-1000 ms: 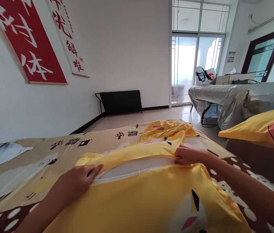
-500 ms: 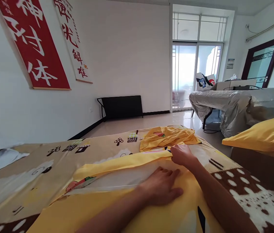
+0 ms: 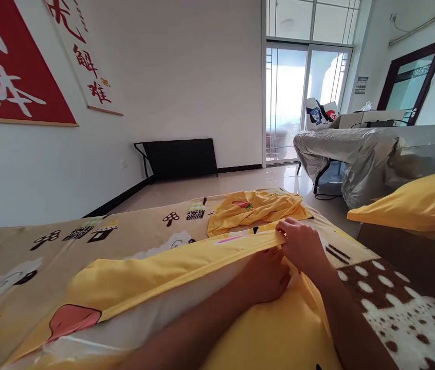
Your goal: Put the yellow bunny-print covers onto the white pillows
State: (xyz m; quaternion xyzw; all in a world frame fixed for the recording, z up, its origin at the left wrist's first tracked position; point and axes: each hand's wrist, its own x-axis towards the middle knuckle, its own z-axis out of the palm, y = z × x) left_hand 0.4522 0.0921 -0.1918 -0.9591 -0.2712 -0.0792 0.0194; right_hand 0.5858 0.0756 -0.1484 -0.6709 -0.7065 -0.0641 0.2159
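Observation:
A yellow pillowcase (image 3: 186, 260) lies across the bed in front of me, its long opening partly spread. Inside the opening shows a white pillow (image 3: 140, 313), which looks smooth and slightly shiny. My right hand (image 3: 301, 241) pinches the upper edge of the opening near its right end and holds it raised. Just below, my left hand (image 3: 267, 276) reaches in at that corner with curled fingers; its fingertips are hidden under the yellow edge, so what they grip cannot be made out.
Beyond the pillowcase lies a crumpled yellow cloth (image 3: 256, 208) on the patterned bedspread (image 3: 125, 244). At right a yellow pillow (image 3: 414, 203) rests on a brown surface. Farther off stand a table under silvery plastic (image 3: 364, 154) and a black folded panel (image 3: 181, 158) against the wall.
My left hand has gone from lying spread on the pillowcase to curled under the edge of the opening. My right hand has drawn that edge up, and more white pillow shows.

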